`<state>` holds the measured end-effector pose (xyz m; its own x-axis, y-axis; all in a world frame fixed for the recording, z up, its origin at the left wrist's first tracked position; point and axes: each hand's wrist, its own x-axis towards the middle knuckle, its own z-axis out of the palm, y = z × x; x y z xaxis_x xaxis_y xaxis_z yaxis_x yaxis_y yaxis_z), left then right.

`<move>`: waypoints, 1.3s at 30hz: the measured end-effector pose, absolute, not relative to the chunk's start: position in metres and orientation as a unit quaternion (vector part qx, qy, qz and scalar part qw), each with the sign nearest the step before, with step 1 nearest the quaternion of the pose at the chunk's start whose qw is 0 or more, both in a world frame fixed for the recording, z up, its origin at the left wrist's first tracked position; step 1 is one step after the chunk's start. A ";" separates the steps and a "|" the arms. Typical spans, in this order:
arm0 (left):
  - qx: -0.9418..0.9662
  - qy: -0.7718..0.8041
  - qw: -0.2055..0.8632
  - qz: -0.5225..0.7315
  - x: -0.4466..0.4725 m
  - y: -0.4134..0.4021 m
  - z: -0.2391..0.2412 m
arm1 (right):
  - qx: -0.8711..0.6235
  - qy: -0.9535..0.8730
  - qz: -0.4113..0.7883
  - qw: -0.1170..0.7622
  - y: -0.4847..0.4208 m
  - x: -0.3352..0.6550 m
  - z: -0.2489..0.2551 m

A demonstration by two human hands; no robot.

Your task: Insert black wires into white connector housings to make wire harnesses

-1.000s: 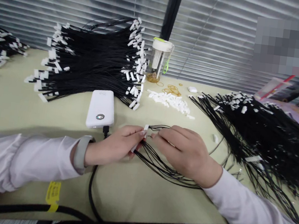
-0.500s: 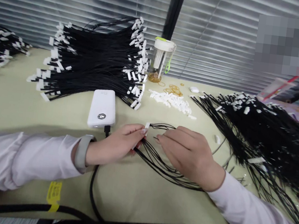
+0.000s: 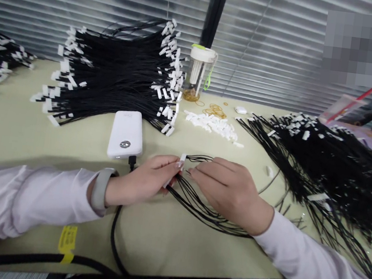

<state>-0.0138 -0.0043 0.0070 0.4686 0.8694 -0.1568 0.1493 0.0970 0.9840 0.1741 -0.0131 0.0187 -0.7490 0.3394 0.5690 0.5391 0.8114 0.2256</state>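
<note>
At the middle of the table [image 3: 69,152], our left hand [image 3: 145,177] pinches a white plug [image 3: 183,157], which pokes out past the thumb at the hand's two o'clock. From it, thin black wires [image 3: 197,158] run toward three o'clock and pass behind our right hand [image 3: 230,191]. That hand sits at the left one's three o'clock, back upward, fingers bunched, their tips pinching a wire end [image 3: 187,171] at about the plug's five o'clock, just beside it; we cannot tell whether the two touch. Partly under our left fingers shows a second plug [image 3: 167,183], with a loop [image 3: 195,204] of wires leaving toward four o'clock and passing beneath our right hand.

At our left hand's eleven o'clock lies the power bank [image 3: 127,128], the big bundle [image 3: 120,68] beyond it. From the held plug, we see loose plugs [image 3: 213,125] at one o'clock and the cup [image 3: 197,75] at twelve. Our right hand has the wire heap [image 3: 337,176] between its two and three o'clock.
</note>
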 end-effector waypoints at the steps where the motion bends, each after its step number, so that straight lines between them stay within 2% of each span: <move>1: 0.603 0.421 0.610 0.295 -0.014 -0.004 0.007 | -0.242 -0.915 -0.188 0.263 -0.013 0.174 0.018; 17: 0.620 0.412 0.614 0.262 -0.015 -0.006 0.009 | -0.238 -0.908 -0.159 0.307 -0.009 0.169 0.013; 20: 0.602 0.418 0.615 0.291 -0.014 -0.004 0.006 | -0.269 -0.902 -0.134 0.310 -0.003 0.173 0.021; 25: 0.534 0.447 0.605 0.387 -0.013 0.001 -0.004 | -0.399 -0.840 -0.049 0.365 0.002 0.191 0.048; 27: 0.536 0.449 0.593 0.399 -0.013 0.002 -0.005 | -0.398 -0.853 0.010 0.337 -0.003 0.192 0.053; 30: 0.561 0.444 0.576 0.396 -0.013 0.002 -0.005 | -0.356 -0.902 0.063 0.234 -0.013 0.183 0.049; 33: 0.559 0.440 0.580 0.397 -0.013 0.002 -0.004 | -0.364 -0.918 0.063 0.149 -0.017 0.171 0.038; 39: 0.580 0.431 0.575 0.384 -0.013 0.002 -0.006 | -0.388 -0.917 0.043 0.077 -0.015 0.166 0.030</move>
<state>-0.0131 0.0015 -0.0059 0.3331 0.9416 -0.0490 0.0581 0.0314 0.9978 0.1658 -0.0151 0.0298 -0.6872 0.7184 0.1077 0.7051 0.6953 -0.1389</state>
